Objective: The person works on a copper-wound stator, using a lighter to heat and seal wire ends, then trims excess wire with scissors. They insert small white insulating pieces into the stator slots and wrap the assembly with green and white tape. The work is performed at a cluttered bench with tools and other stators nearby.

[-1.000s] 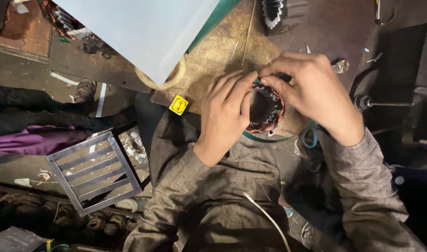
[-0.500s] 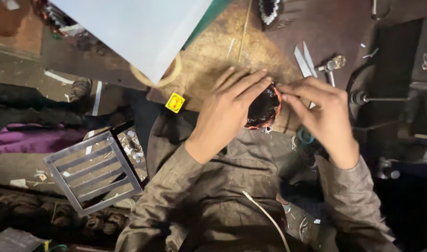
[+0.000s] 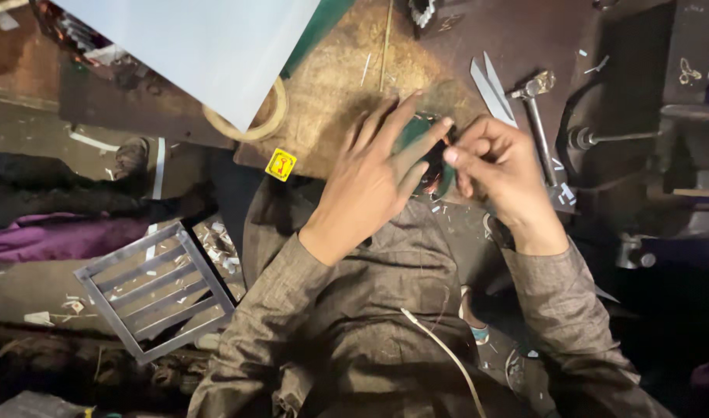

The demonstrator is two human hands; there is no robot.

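Note:
My left hand (image 3: pixel 374 174) lies flat with spread fingers over a dark round wound coil piece (image 3: pixel 430 172) at the front edge of the wooden bench (image 3: pixel 331 85), covering most of it. My right hand (image 3: pixel 500 166) has its fingers pinched together at the right side of the same piece, touching it near my left fingertips. Whether something thin is held in that pinch cannot be told. Both arms wear grey-brown sleeves.
A hammer (image 3: pixel 536 116) and pale paper strips (image 3: pixel 490 85) lie right of my hands. A tape roll (image 3: pixel 250 120) sits under a large white sheet (image 3: pixel 207 46). A yellow tag (image 3: pixel 281 165) hangs at the bench edge. A metal grille (image 3: pixel 157 290) lies on the floor at left.
The view has shifted. My left hand has flattened over the coil piece, and my right hand has drawn in from cupping it to a pinch at its right side.

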